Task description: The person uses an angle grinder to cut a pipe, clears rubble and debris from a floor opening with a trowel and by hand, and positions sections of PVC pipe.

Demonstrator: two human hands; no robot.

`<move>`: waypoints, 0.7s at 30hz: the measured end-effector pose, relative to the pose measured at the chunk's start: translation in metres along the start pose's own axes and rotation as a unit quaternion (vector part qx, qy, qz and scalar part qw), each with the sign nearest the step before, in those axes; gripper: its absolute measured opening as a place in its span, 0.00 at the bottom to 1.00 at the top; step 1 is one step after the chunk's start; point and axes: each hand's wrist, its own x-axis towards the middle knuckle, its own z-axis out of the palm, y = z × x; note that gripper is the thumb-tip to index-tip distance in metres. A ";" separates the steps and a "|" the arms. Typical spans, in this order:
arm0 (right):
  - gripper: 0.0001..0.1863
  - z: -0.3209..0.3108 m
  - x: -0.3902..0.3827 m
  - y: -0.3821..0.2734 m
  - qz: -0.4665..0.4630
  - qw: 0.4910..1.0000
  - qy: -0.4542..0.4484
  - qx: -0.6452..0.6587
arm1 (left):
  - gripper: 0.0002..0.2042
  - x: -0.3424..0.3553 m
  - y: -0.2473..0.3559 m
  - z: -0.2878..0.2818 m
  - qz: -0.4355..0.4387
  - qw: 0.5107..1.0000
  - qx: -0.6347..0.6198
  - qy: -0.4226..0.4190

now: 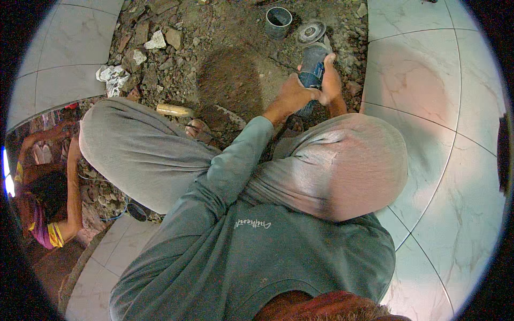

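An angle grinder (311,63) with a blue and dark grey body points away from me over the rubble, its metal disc (309,32) at the far end. My left hand (289,96) wraps round the lower body from the left, thumb lying across it. My right hand (331,80) grips it from the right with the thumb up. Just left of the disc stands a grey open cylinder (277,31). A pale yellow cylindrical piece (175,111) lies near my left knee.
Tile flooring (417,80) borders the rubble patch (230,64) on right and left. Broken stones (155,40) and white crumpled scrap (113,80) lie upper left. Another person (45,208) crouches at the far left beside me. My crossed legs (337,166) fill the middle.
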 end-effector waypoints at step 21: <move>0.41 0.017 0.025 -0.002 -0.082 0.993 0.055 -0.063 | 0.23 -0.005 0.003 -0.012 -0.023 0.999 0.027 0.023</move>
